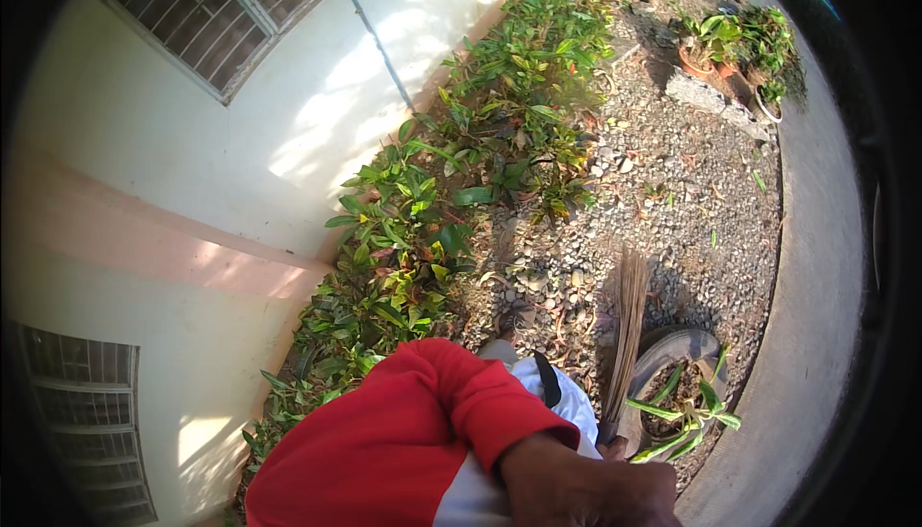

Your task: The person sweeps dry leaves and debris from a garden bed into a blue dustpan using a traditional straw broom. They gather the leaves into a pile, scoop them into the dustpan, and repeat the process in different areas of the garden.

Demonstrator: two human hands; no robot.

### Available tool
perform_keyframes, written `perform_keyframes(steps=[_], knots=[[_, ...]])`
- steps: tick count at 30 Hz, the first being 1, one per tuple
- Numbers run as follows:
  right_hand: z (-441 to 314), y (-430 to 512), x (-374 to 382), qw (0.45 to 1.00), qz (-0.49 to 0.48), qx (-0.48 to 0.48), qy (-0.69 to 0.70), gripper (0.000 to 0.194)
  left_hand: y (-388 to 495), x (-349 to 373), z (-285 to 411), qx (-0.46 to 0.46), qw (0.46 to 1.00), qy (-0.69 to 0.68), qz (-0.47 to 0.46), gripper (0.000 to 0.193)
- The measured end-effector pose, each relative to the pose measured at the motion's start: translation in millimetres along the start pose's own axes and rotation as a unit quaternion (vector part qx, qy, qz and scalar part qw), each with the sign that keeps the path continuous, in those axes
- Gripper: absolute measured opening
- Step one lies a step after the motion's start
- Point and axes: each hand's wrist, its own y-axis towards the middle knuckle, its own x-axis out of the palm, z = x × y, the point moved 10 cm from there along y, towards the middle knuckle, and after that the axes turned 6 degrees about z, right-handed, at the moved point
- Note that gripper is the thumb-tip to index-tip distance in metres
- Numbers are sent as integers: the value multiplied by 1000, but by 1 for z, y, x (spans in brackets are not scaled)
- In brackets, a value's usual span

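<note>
My left arm, in a red sleeve, is bent across my front. My left hand (594, 487) is close to the camera at the bottom edge, its back showing and its fingers mostly hidden. Just beyond it, a small part of my right hand (614, 448) is around the dark bound end of a stick broom (628, 325). The broom's thin bristles point away from me over the gravel. Pale blue-and-white cloth (576, 390) with a black strap (548, 380) shows beside the broom. One foot (515, 321) is partly visible on the stones.
A tyre planter (691, 340) with a leafy plant (684, 412) stands right of the broom. Leafy shrubs (403, 239) line the white wall (238, 152) at left. Gravel (691, 224) runs to a concrete kerb (821, 239). Potted plants (720, 37) stand behind a concrete block (695, 92).
</note>
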Motion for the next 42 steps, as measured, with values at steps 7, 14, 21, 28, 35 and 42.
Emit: perform_keyframes(steps=[7,14,21,28,35,42], knots=[[-18,-8,-29,993,36,75,81,53,-42,-74,-77,-204,963,-169,-58,35],[22,-41,-31,950,106,222,193,59,-216,-248,-313,-527,781,333,34,70],[87,-118,-3,891,154,335,265,52,-349,-104,-437,-594,661,307,-340,36],[114,-199,28,855,153,395,299,45,-363,30,-520,-544,698,301,-357,68],[110,-236,38,867,133,382,291,39,-399,117,-542,-413,769,190,-450,79],[119,-221,38,884,75,362,286,44,-419,140,-570,-471,798,116,-357,57]])
